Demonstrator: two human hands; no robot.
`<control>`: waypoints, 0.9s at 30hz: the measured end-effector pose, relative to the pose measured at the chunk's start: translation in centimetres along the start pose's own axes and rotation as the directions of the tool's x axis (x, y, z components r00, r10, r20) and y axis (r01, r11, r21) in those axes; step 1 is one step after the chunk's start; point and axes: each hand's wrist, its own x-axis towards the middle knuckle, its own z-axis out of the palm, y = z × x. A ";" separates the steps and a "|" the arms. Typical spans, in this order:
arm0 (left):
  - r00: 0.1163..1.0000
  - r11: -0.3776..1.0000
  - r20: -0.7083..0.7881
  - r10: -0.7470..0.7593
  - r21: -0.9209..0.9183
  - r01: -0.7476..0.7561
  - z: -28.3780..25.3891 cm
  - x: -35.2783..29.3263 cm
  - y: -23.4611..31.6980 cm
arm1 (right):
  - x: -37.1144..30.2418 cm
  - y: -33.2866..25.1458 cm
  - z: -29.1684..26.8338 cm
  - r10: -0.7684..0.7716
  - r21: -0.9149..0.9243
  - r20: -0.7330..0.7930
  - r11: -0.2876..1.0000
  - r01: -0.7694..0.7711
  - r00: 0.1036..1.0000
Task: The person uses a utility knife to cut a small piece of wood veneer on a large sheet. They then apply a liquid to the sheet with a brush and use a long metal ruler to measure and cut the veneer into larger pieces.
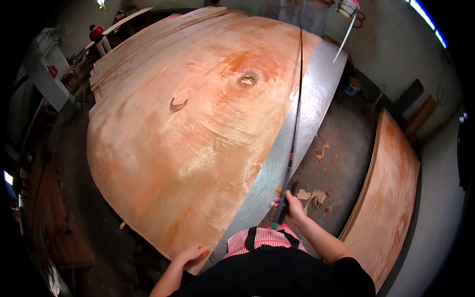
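A large stack of wood veneer sheets (148, 143) spreads in front of me, its top sheet marked with a knot hole and a torn gap. At its near corner, my left hand (190, 254) rests on the veneer, fingers loosely extended and holding nothing; orange shows at the fingertips. My right hand (294, 206) is closed round the lower part of a long thin black rod (296, 119) with a green butt end. The rod slants up and away, above the grey metal strip (267, 175) along the stack's right side. An orange bit shows by the right fingers.
A lower veneer stack (388, 188) stands to the right. Veneer scraps (316, 197) litter the floor between. A person in red (97, 37) is at the far left by more sheets. A white container (348, 7) hangs at the far right. Something yellow (122, 225) sits at the left edge.
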 end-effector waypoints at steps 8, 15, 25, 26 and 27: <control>0.992 0.694 -0.047 0.116 -0.711 -0.115 -6.2 7.0 8.0 | 0.0 0.7 5.1 0.121 -0.786 0.560 0.391 0.479 0.819; 0.196 0.996 -0.980 0.021 0.038 0.082 -15.4 7.0 -3.9 | 0.0 1.4 -3.5 0.014 -0.960 0.280 -0.014 0.280 0.960; 0.878 0.888 -0.380 0.292 -0.233 -0.397 -0.2 20.6 19.1 | 4.2 -3.3 -12.9 -0.084 -0.948 0.315 -0.077 0.309 0.945; 0.867 0.888 -0.204 0.455 0.028 -0.459 0.7 21.9 22.2 | 5.0 -4.4 -14.5 -0.111 -0.949 0.312 -0.071 0.306 0.944; 0.837 0.804 0.011 0.547 0.271 -0.529 1.3 22.4 25.3 | 5.8 -5.3 -15.9 -0.135 -0.949 0.314 -0.062 0.308 0.940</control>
